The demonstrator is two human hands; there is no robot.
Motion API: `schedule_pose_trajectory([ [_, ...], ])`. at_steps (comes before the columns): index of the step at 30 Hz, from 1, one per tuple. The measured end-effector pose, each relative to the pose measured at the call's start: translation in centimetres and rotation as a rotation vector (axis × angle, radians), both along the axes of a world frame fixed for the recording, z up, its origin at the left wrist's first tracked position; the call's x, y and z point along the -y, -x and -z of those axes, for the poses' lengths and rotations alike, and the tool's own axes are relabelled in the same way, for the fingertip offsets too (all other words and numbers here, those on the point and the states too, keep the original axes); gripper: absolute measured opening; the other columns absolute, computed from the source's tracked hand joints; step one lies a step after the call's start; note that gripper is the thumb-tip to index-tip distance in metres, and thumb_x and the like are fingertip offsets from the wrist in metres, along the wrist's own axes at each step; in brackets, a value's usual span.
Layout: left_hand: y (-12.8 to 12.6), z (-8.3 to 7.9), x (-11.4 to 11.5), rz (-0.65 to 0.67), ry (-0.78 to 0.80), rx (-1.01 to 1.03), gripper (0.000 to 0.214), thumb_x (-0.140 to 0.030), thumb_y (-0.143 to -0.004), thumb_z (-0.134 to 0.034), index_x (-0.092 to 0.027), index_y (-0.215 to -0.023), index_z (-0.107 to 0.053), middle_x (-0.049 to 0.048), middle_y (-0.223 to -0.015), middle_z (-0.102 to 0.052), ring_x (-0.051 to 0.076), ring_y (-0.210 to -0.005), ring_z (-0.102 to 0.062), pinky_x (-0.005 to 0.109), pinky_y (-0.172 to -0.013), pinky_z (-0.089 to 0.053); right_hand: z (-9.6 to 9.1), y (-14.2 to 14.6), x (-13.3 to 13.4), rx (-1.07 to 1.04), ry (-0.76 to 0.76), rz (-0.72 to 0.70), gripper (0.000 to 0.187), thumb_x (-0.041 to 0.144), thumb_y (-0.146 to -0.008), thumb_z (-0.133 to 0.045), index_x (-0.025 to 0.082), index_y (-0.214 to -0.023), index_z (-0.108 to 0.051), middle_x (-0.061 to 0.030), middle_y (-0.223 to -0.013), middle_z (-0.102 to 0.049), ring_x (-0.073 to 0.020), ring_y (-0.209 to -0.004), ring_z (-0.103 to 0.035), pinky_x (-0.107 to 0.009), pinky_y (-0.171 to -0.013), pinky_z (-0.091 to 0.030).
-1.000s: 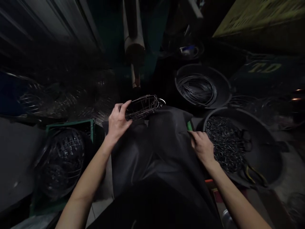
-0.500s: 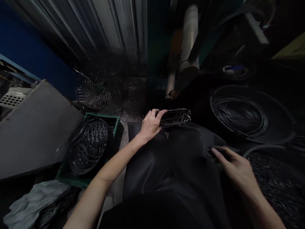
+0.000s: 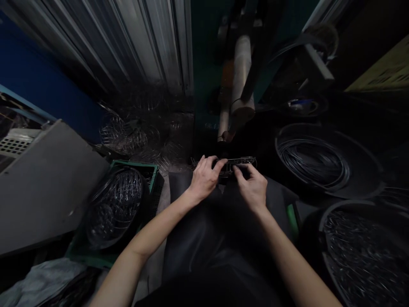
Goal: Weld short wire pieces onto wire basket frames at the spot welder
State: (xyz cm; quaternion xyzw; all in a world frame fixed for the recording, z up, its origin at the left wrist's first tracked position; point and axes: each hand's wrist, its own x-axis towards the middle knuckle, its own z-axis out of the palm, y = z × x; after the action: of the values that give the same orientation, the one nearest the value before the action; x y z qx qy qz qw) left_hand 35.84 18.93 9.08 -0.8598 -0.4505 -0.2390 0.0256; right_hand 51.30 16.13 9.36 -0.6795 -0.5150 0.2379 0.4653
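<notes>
A small wire basket point(image 3: 244, 160) lies level in front of me above my dark-covered lap point(image 3: 204, 221), below the machine's cylinders. My left hand point(image 3: 206, 177) grips its left part, thumb and fingers closed on the wires. My right hand point(image 3: 254, 185) is at the basket's near side, thumb and forefinger pinched together at the wires. What lies between those fingertips is too dark and small to make out. The hands are close together, and their fingers hide part of the basket.
A machine cylinder point(image 3: 243, 76) juts down ahead. At right stand a tub rim point(image 3: 377, 187) around coiled wire point(image 3: 315, 164) and a bucket of small metal pieces point(image 3: 364, 251). Leftward, a green crate point(image 3: 155, 172) carries round wire racks point(image 3: 123, 192) beside a grey panel point(image 3: 47, 183).
My right hand has moved left from beside the bucket to the basket. My left hand keeps its hold on the basket. The view has shifted slightly.
</notes>
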Motion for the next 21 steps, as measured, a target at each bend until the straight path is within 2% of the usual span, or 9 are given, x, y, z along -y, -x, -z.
schedule_pose_trajectory([
  [4,0.2,-0.1,-0.5,0.007,0.031,0.055,0.048,-0.008,-0.080,-0.049,-0.021,-0.126,-0.044,0.0087,-0.114,-0.052,0.020,-0.109,-0.055,0.044,-0.106,-0.042,0.8,1.0,-0.1,0.102,-0.181,0.027,0.027,0.042,-0.085,-0.055,0.017,-0.087,-0.066,-0.0033,-0.079,-0.068,-0.0151,-0.068,-0.061,-0.027,-0.068,-0.049],
  [8,0.3,0.1,-1.3,0.028,-0.008,0.106,0.047,-0.008,-0.080,-0.049,-0.020,-0.126,-0.045,0.0087,-0.113,-0.052,0.020,-0.109,-0.055,0.044,-0.107,-0.041,1.1,1.3,-0.9,0.164,-0.298,0.032,0.022,0.037,-0.087,-0.056,0.016,-0.085,-0.065,-0.0035,-0.079,-0.067,-0.0143,-0.069,-0.061,-0.026,-0.069,-0.049],
  [16,0.8,0.8,-2.7,0.032,-0.103,0.154,0.047,-0.007,-0.079,-0.048,-0.020,-0.125,-0.044,0.0077,-0.111,-0.053,0.019,-0.108,-0.056,0.044,-0.107,-0.041,1.2,1.6,-2.4,0.158,-0.341,0.018,0.022,0.037,-0.088,-0.055,0.016,-0.087,-0.064,-0.0038,-0.079,-0.066,-0.0144,-0.070,-0.061,-0.027,-0.069,-0.049],
  [21,0.7,1.0,-3.5,0.024,-0.087,0.168,0.048,-0.007,-0.080,-0.046,-0.021,-0.126,-0.044,0.0080,-0.112,-0.053,0.019,-0.110,-0.056,0.046,-0.107,-0.040,1.1,1.7,-3.2,0.172,-0.360,0.030,0.023,0.038,-0.088,-0.055,0.016,-0.086,-0.064,-0.0041,-0.078,-0.065,-0.0143,-0.069,-0.061,-0.027,-0.068,-0.049],
])
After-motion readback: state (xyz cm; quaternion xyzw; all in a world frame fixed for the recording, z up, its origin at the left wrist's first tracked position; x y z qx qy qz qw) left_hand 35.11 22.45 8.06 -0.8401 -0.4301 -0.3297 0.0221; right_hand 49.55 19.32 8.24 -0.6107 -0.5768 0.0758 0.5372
